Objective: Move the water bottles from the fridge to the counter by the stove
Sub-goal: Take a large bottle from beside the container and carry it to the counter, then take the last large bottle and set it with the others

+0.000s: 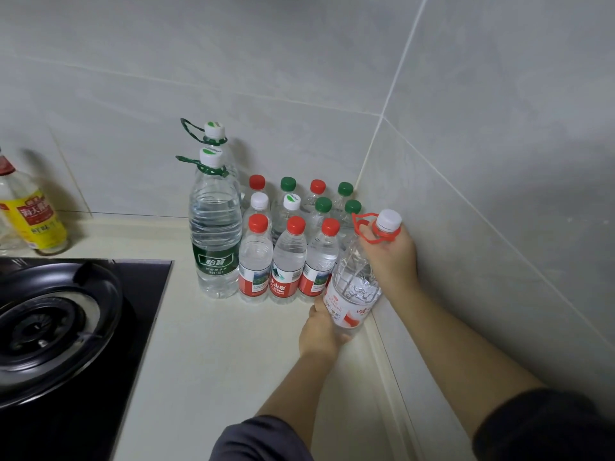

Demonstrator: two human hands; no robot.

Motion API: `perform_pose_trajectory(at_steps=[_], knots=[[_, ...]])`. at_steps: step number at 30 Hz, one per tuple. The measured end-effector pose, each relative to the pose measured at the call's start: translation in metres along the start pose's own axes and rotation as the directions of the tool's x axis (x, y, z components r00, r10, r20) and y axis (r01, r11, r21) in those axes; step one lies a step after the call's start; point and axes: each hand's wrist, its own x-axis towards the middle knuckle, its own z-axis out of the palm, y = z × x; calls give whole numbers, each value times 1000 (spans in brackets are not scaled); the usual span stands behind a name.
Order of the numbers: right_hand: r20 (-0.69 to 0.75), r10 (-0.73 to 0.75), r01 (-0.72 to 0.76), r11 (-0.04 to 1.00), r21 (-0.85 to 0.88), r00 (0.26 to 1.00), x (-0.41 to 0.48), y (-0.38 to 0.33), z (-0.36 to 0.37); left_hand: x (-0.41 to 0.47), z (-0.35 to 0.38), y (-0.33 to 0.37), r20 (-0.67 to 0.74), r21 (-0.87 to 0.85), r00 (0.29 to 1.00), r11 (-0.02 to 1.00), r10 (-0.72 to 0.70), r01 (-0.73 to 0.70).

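I hold a large clear water bottle [354, 284] with a white cap, a red carry ring and a white-and-red label, tilted at the right end of the counter [213, 344] beside the side wall. My right hand [392, 257] grips its neck, and my left hand [321, 332] cups its base. Several small bottles [289, 261] with red, green and white caps stand in rows in the corner. Left of them stand two tall bottles [215, 227] with green labels and green carry loops.
A black gas stove [66, 327] with a round burner fills the lower left. A yellow-labelled condiment bottle [31, 217] stands by the back wall at the far left. Tiled walls meet behind the bottles and run close along the counter's right edge.
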Motion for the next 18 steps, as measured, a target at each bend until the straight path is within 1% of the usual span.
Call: perform_pose_trajectory(at_steps=[2, 4, 7, 9, 11, 14, 15, 17, 18], knots=[[22, 1, -2, 1000, 26, 1000, -7, 0, -2, -5, -7, 6, 27, -17, 999, 1000, -22, 22], [46, -23, 23, 1000, -3, 999, -19, 0, -5, -13, -16, 11, 43, 1, 999, 1000, -18, 18], [41, -56, 60, 994, -94, 998, -42, 9, -9, -32, -38, 6, 45, 114, 999, 993, 8, -13], [31, -47, 51, 989, -142, 998, -63, 17, -10, -53, -61, -6, 29, 192, 999, 981, 23, -28], [30, -1, 5, 991, -136, 1000, -86, 26, -9, -76, -88, -24, -38, 235, 998, 971, 57, -47], [122, 148, -127, 978, -167, 981, -121, 33, -1, -123, -130, -53, -173, 250, 982, 968, 79, -33], [172, 176, -142, 970, -197, 969, -133, 34, 4, -140, -142, -61, -211, 256, 974, 966, 84, -27], [292, 189, -112, 958, -263, 938, -157, 28, 14, -172, -161, -77, -270, 292, 957, 956, 102, -20], [358, 167, -64, 957, -284, 919, -169, 25, 19, -187, -169, -83, -297, 314, 948, 949, 115, -16]])
